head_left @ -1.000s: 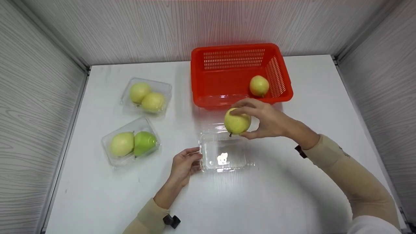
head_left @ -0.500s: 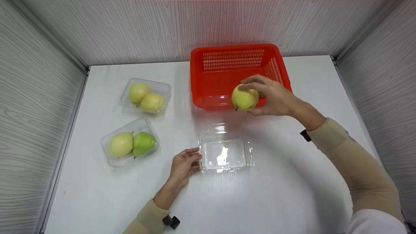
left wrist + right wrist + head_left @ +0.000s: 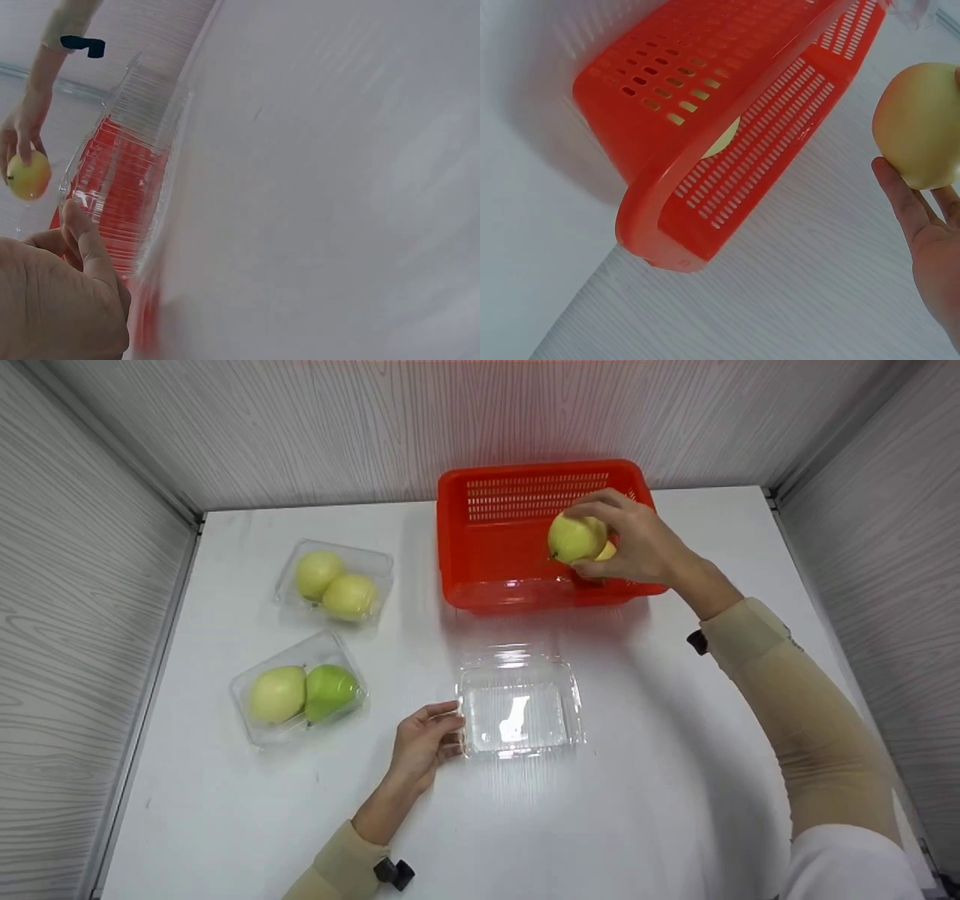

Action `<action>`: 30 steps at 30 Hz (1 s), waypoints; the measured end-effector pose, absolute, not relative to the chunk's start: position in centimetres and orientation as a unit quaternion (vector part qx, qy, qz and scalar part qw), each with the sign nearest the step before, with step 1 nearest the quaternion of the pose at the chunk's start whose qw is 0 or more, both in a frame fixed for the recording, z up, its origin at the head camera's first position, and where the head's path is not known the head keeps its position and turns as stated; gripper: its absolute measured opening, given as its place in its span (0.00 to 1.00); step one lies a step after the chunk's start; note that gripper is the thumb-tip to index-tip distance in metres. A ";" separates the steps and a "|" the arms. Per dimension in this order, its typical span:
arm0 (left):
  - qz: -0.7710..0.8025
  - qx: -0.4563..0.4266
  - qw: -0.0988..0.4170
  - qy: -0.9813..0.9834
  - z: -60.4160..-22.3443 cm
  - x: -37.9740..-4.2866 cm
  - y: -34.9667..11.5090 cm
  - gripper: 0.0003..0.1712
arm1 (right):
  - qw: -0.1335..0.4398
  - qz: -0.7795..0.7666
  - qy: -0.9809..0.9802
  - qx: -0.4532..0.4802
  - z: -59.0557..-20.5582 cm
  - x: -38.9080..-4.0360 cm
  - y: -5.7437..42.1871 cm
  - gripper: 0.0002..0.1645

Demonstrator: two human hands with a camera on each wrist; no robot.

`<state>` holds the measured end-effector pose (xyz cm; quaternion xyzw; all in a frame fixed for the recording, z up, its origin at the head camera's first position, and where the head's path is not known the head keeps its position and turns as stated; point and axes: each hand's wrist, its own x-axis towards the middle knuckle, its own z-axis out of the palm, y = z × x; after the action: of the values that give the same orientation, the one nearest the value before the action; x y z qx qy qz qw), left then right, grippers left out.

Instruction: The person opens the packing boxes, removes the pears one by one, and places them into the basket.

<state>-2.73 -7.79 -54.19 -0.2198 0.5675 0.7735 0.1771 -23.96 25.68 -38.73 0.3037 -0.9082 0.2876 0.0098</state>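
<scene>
Pale yellow, the lifted pear (image 3: 576, 538) hangs over the right part of the basket, gripped by the right hand (image 3: 637, 540), thumb beneath and fingers over the top, with its stem turned towards the person's left. Such a round, smooth thing is best kept against several fingertips, firm enough not to slip yet light enough not to bruise. Just beyond it, partly hidden, a second pear (image 3: 607, 550) lies in the red basket (image 3: 491, 547); whether the two touch I cannot tell, so it would be wise to keep them from knocking and to let fruit and knuckles clear the rim before any sideways move. Nearer the person, the left hand (image 3: 421, 739) pinches the left edge of a clear container (image 3: 517, 720) with thumb and fingers; thin plastic like that probably bends and slides easily, so a light, steady hold suits it better than a squeeze. What looks like its lid stands up at the far side, before the basket's near wall, and is worth keeping the right wrist away from. Further left on the white desk (image 3: 637, 817) sit a rear box (image 3: 371, 561) with two yellow fruits and a front box (image 3: 259, 735) with one yellow and one green.
</scene>
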 end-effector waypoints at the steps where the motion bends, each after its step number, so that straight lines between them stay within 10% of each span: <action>1: 0.774 -0.219 0.177 0.567 -54.2 -2.7 -7.8 0.21 | 0.007 0.289 -0.910 0.297 -38.8 -24.3 25.8 0.38; 30: 0.776 -0.210 0.179 0.568 -54.2 -2.8 -7.8 0.21 | -0.082 0.229 -0.957 0.157 -42.9 -32.0 25.7 0.42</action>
<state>-2.80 -7.82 -54.21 -0.2101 0.5678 0.7755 0.1790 -32.04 25.75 -42.87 0.1574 -0.9570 0.2294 -0.0822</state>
